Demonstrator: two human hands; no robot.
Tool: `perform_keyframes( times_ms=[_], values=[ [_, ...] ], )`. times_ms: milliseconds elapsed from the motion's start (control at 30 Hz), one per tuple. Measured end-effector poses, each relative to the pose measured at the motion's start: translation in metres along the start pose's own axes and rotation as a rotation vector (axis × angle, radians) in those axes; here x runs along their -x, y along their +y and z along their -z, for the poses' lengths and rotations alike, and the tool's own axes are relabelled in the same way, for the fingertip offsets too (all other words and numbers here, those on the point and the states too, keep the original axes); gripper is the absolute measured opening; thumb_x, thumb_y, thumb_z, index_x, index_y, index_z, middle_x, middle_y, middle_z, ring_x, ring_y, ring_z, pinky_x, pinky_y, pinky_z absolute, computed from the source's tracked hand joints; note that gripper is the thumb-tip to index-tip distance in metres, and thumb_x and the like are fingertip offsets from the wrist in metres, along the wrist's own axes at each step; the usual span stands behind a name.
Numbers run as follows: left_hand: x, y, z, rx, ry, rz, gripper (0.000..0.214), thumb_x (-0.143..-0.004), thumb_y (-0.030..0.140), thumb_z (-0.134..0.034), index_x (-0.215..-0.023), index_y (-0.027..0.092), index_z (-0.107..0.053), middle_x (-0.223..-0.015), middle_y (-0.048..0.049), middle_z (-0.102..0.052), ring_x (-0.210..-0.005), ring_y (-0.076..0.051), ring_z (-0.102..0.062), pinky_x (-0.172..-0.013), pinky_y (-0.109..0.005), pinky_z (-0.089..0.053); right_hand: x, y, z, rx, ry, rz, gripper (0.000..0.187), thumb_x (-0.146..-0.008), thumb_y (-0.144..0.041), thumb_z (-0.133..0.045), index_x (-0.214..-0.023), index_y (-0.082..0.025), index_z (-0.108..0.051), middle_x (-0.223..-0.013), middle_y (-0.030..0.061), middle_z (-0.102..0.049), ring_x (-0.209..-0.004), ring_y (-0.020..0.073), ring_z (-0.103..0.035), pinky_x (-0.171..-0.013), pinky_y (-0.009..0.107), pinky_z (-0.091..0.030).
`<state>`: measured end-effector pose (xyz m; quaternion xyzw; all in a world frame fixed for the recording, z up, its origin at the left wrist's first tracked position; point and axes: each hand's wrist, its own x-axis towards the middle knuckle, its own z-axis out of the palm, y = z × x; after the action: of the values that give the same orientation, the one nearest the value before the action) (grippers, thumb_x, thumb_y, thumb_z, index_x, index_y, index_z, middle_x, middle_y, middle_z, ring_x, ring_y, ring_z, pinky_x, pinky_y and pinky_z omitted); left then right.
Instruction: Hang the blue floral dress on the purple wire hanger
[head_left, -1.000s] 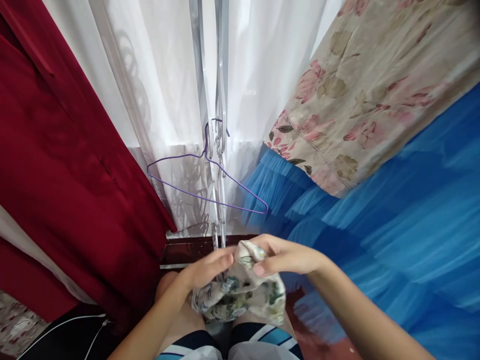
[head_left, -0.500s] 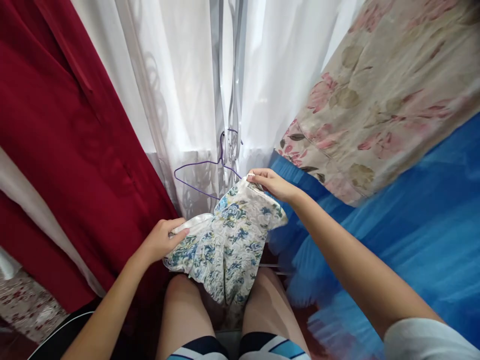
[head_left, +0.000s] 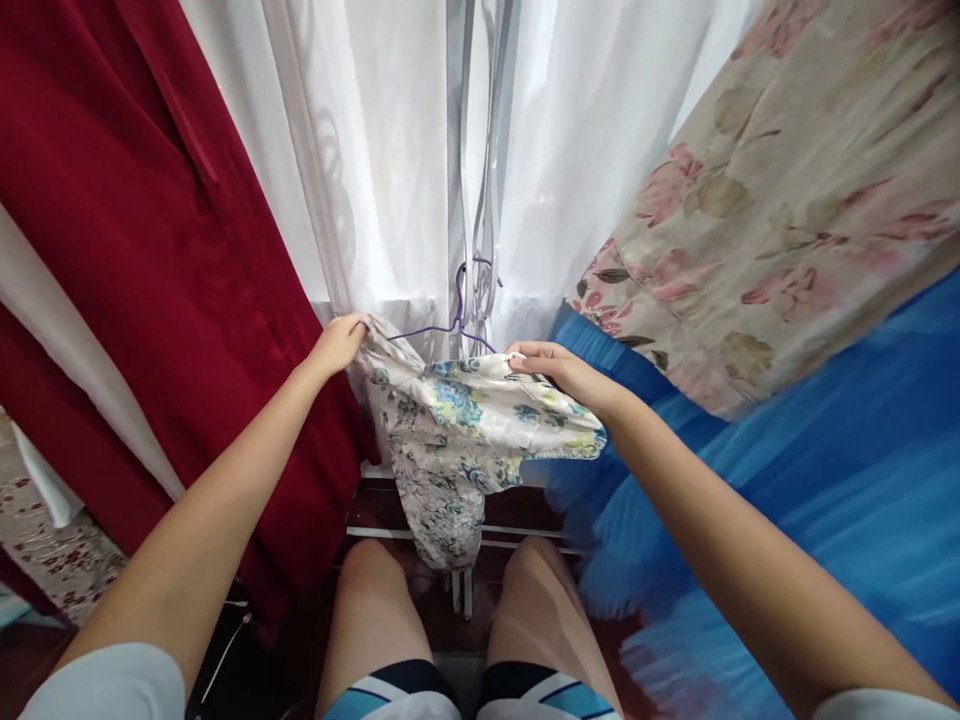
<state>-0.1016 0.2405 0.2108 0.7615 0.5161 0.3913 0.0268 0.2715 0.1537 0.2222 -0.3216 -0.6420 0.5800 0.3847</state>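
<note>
Between my hands hangs a white blouse with blue and green flowers, its lower part dangling over the gap between my knees. My left hand pinches it at the upper left shoulder. At the upper right shoulder, my right hand grips the fabric between thumb and fingers. A thin purple hanger hangs by its hook right behind the blouse. Its lower part is hidden by the cloth, and whether its right arm sits inside the garment I cannot tell.
Red cloth hangs at the left, white curtains behind. To the right are a beige floral cloth and blue tulle. Pale straps hang down the middle. A dark item lies at lower left.
My left hand has risen with its side of the blouse, which now covers the hanger's left end. The right hand has shifted only slightly. The view has turned a little to the left.
</note>
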Motion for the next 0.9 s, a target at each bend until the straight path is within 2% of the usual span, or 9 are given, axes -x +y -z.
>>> perform_keyframes(
  times_ms=[100, 200, 267, 433, 533, 700, 767, 800, 900],
  values=[
    [-0.004, 0.036, -0.013, 0.204, -0.033, -0.061, 0.038, -0.095, 0.030, -0.036, -0.125, 0.018, -0.056, -0.115, -0.0093, -0.069, -0.095, -0.020, -0.062, -0.087, -0.031, -0.046, 0.002, 0.006, 0.007, 0.020, 0.027, -0.059, 0.031, -0.076, -0.046, -0.076, -0.085, -0.017, -0.071, -0.073, 0.0027, -0.069, -0.060, 0.0160, -0.060, -0.056, 0.026, -0.045],
    [0.012, 0.054, -0.019, 0.282, 0.044, -0.078, 0.043, -0.092, 0.031, -0.048, -0.133, 0.020, -0.050, -0.124, -0.0094, -0.065, -0.086, -0.017, -0.061, -0.085, -0.029, -0.045, 0.010, 0.019, 0.021, 0.118, 0.188, 0.025, 0.040, -0.079, -0.056, -0.071, -0.092, -0.018, -0.072, -0.085, 0.0039, -0.071, -0.071, 0.0169, -0.062, -0.061, 0.025, -0.045],
    [0.028, 0.055, -0.017, 0.220, 0.107, -0.053, 0.038, -0.092, 0.036, -0.052, -0.126, 0.019, -0.056, -0.122, -0.0093, -0.065, -0.081, -0.017, -0.060, -0.083, -0.029, -0.044, 0.022, 0.031, 0.029, 0.203, 0.297, 0.128, 0.040, -0.082, -0.058, -0.068, -0.093, -0.019, -0.072, -0.089, 0.0030, -0.070, -0.077, 0.0167, -0.061, -0.063, 0.024, -0.044],
    [0.059, 0.052, -0.013, 0.126, 0.073, -0.073, 0.034, -0.093, 0.047, -0.051, -0.103, 0.018, -0.066, -0.097, -0.0059, -0.070, -0.090, -0.022, -0.062, -0.082, -0.027, -0.043, 0.061, 0.053, 0.031, 0.402, 0.397, 0.231, 0.043, -0.086, -0.055, -0.065, -0.065, -0.019, -0.056, -0.056, -0.0040, -0.043, -0.052, 0.0106, -0.036, -0.048, 0.025, -0.024],
    [0.062, 0.059, -0.015, 0.070, 0.141, -0.039, 0.034, -0.090, 0.049, -0.057, -0.100, 0.018, -0.067, -0.092, -0.0047, -0.069, -0.085, -0.021, -0.061, -0.077, -0.026, -0.041, 0.066, 0.038, 0.023, 0.427, 0.510, 0.311, 0.045, -0.084, -0.055, -0.067, -0.060, -0.019, -0.055, -0.054, -0.0033, -0.038, -0.050, 0.0105, -0.032, -0.047, 0.027, -0.022],
    [0.048, 0.067, -0.025, 0.037, 0.147, -0.019, 0.033, -0.091, 0.047, -0.052, -0.078, 0.017, -0.060, -0.065, 0.0004, -0.052, -0.064, -0.016, -0.047, -0.063, -0.027, -0.033, 0.052, -0.021, -0.003, 0.524, 0.565, 0.378, 0.049, -0.083, -0.054, -0.069, -0.054, -0.019, -0.052, -0.051, -0.0028, -0.032, -0.047, 0.0092, -0.027, -0.045, 0.027, -0.017],
    [0.044, 0.066, -0.030, 0.133, 0.196, 0.011, 0.030, -0.091, 0.043, -0.052, -0.074, 0.019, -0.055, -0.063, 0.0011, -0.048, -0.064, -0.016, -0.045, -0.064, -0.027, -0.032, 0.054, -0.038, -0.024, 0.526, 0.492, 0.373, 0.048, -0.087, -0.054, -0.064, -0.057, -0.018, -0.055, -0.051, -0.0028, -0.034, -0.045, 0.0085, -0.028, -0.043, 0.026, -0.018],
    [0.044, 0.065, -0.033, 0.194, 0.239, 0.045, 0.029, -0.091, 0.042, -0.051, -0.073, 0.019, -0.053, -0.064, 0.0010, -0.047, -0.064, -0.016, -0.045, -0.065, -0.027, -0.033, 0.057, -0.044, -0.037, 0.518, 0.390, 0.373, 0.046, -0.089, -0.054, -0.061, -0.060, -0.018, -0.059, -0.052, -0.0023, -0.039, -0.045, 0.0087, -0.032, -0.043, 0.025, -0.021],
    [0.051, 0.069, -0.041, 0.327, 0.347, 0.128, 0.024, -0.088, 0.040, -0.050, -0.074, 0.020, -0.051, -0.069, -0.0016, -0.050, -0.070, -0.018, -0.047, -0.070, -0.029, -0.039, 0.074, -0.043, -0.071, 0.537, -0.138, 0.437, 0.030, -0.096, -0.043, -0.056, -0.089, -0.019, -0.073, -0.078, 0.0025, -0.066, -0.066, 0.0156, -0.060, -0.060, 0.026, -0.048]
  ],
)
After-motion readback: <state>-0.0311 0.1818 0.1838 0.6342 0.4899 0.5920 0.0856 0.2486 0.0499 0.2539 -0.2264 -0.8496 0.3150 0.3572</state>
